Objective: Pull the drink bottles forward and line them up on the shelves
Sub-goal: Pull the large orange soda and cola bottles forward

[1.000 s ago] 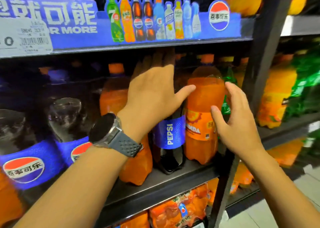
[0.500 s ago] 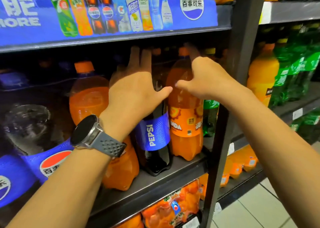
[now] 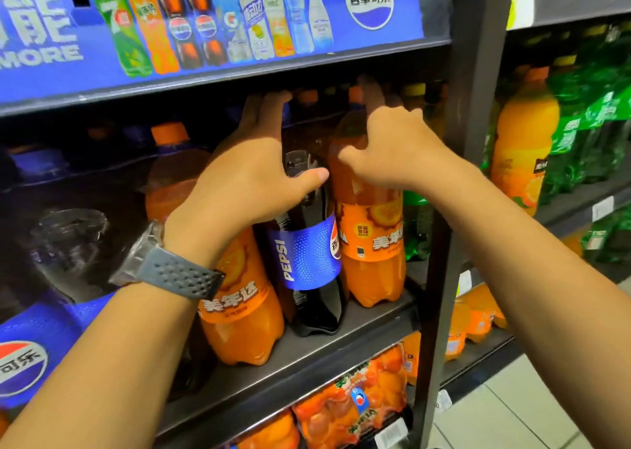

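Gripping the dark plastic cola bottle with a blue label [image 3: 309,254] at its shoulder, my left hand [image 3: 249,182] has its thumb in front, fingers behind. My right hand [image 3: 399,148] curls over the orange plastic soda bottle [image 3: 372,244] touching it, seemingly clutching the neck. Both stand near the dark metal shelf's [image 3: 324,356] front.

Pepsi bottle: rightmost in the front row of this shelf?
No: an orange bottle stands to the right of the Pepsi bottle, between it and the post.
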